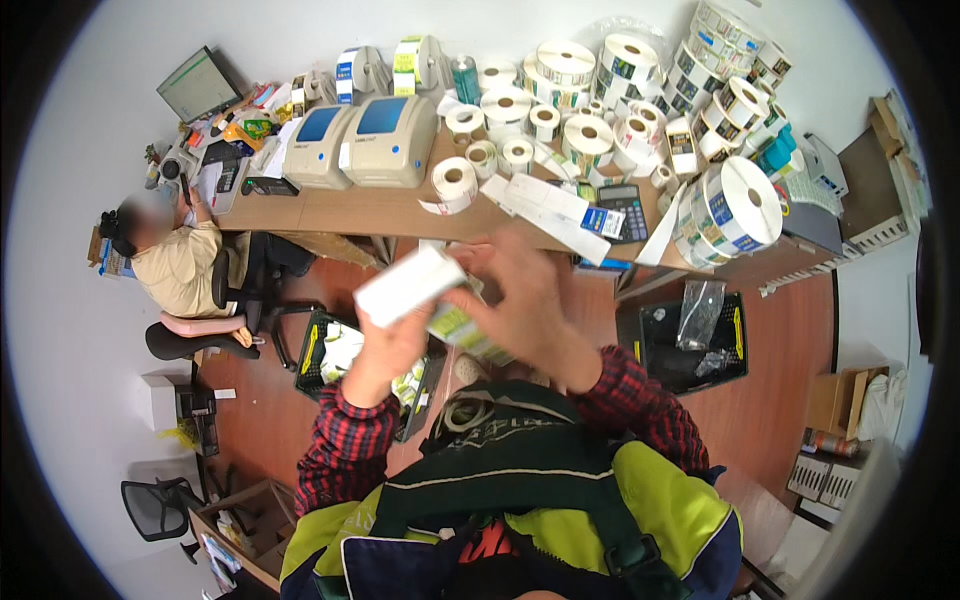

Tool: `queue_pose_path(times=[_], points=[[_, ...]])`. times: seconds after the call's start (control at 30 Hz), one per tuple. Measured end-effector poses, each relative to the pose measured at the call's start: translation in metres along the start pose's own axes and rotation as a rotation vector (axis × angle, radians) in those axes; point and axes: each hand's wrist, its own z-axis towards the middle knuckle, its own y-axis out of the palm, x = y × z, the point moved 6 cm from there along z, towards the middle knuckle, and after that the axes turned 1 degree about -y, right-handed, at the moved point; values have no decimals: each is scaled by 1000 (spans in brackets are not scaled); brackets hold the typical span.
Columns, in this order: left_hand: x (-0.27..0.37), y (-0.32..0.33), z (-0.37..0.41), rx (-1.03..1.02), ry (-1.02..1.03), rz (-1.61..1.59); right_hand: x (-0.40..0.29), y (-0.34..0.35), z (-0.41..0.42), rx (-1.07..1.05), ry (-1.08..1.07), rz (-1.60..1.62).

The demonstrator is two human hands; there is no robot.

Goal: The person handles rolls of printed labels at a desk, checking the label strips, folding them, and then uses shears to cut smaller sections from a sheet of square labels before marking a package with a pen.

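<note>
My left hand (394,341) grips a small white box (411,283) from below, in front of the desk. My right hand (521,289) is blurred at the box's right end, with its fingers curled and its thumb close to the box. Whether it pinches anything cannot be made out. Just below that thumb shows a green-and-white printed strip or packet (466,330), partly covered by both hands. Beneath my left forearm stands a dark crate (307,375) with white and green printed pieces in it.
Label printers (386,142) and many label rolls (589,139) line the desk (330,210), beside a calculator (622,210). Another dark crate (739,356) on the floor at right holds clear plastic bags (701,315). At left a person (180,262) sits by a monitor (199,84).
</note>
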Motion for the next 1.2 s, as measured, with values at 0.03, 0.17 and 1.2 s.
queue_pose_path(times=[0.03,0.17,1.2], points=[[-5,-8,1,105,-89,-164,5,2,4,-44,-12,42],[9,-37,46,230,-67,-342,42,66,-32,-755,460,739],[-57,-7,-50,118,-159,-188,2,39,13,-701,367,947]])
